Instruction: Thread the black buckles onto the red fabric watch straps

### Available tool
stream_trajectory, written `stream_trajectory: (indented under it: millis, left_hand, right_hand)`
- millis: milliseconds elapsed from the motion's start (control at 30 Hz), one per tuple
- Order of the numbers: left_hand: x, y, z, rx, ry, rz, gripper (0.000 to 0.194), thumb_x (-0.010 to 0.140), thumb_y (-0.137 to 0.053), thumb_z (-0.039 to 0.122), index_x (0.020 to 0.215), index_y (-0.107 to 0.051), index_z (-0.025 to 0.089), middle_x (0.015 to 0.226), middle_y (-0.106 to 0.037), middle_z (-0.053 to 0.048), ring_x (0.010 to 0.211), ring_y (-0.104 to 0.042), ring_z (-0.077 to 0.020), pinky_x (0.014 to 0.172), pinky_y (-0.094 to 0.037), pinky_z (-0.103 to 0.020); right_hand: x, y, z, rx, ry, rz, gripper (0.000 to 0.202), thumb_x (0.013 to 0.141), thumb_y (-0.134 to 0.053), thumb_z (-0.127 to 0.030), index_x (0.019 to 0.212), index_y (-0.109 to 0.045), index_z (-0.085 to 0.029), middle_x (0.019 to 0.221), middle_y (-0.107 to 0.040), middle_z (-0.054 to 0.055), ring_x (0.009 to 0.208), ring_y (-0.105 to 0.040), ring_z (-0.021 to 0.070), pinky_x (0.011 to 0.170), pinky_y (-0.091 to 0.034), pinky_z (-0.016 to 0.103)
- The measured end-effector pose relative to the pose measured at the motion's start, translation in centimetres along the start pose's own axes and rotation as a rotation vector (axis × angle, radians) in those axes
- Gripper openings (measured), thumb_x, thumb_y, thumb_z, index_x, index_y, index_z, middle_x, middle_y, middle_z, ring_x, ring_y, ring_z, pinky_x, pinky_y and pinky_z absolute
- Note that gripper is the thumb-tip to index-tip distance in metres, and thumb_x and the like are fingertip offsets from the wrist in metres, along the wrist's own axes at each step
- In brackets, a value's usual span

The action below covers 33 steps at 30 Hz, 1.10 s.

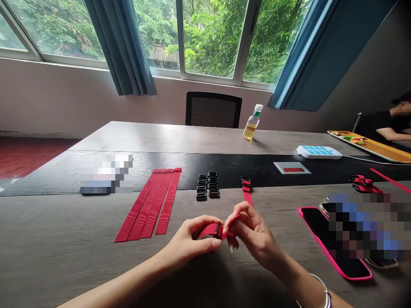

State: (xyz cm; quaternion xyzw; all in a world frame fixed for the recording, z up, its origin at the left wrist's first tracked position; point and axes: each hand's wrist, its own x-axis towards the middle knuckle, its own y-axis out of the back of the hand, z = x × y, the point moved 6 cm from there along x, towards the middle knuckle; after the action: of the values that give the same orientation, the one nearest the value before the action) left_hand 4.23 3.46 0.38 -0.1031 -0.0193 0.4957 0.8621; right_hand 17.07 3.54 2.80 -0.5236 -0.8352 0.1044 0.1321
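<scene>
My left hand (195, 239) pinches a red strap with a black buckle (218, 231) on it. Close beside it on the right, my right hand (253, 233) is closed on the strap's other part (231, 223). Beyond the hands, several black buckles (207, 186) lie in two columns. Several flat red straps (149, 203) lie side by side at the left. Just past my right hand, another red strap (246, 190) has a black buckle at its far end; its near end is hidden behind the hand.
A pink-edged phone (337, 244) lies at the right beside blurred items. Farther back are a bottle (252, 124), a white power strip (319, 152), a small framed card (292, 168) and an orange tray (382, 149). A person sits at the far right. A blurred object is at the left.
</scene>
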Motion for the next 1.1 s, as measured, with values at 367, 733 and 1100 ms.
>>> stream_trajectory:
  millis: [367,733,1100]
  left_hand:
    - [-0.5,0.1,1.8,0.328,-0.276,0.103,0.029,0.072,-0.070,0.028,0.097,-0.063,0.016,0.089,-0.067,-0.005,0.081,-0.059,-0.0188,0.072,-0.045,-0.026]
    - [-1.2,0.0,2.5,0.448,-0.439,0.141,0.026,0.076,-0.067,0.030,0.098,-0.064,0.016,0.080,-0.065,-0.005,0.068,-0.058,-0.0159,0.060,-0.044,-0.024]
    - [-1.4,-0.2,2.4,0.506,-0.543,0.055,0.027,0.074,-0.070,0.025,0.099,-0.063,0.018,0.079,-0.066,-0.005,0.068,-0.058,-0.0152,0.062,-0.045,-0.024]
  right_hand:
    - [0.0,-0.1,1.4,0.030,-0.196,0.149,0.026,0.067,-0.075,-0.030,0.074,-0.055,-0.015,0.061,-0.058,-0.003,0.053,-0.050,0.0074,0.050,-0.040,0.021]
    - [-0.3,0.0,1.2,-0.023,-0.125,0.175,0.028,0.067,-0.073,-0.032,0.068,-0.050,-0.016,0.061,-0.056,-0.003,0.052,-0.049,0.0072,0.049,-0.039,0.021]
    - [-0.5,-0.3,0.9,-0.313,-0.211,0.006,0.030,0.073,-0.066,-0.042,0.070,-0.050,-0.017,0.063,-0.051,-0.002,0.057,-0.044,0.0086,0.053,-0.036,0.023]
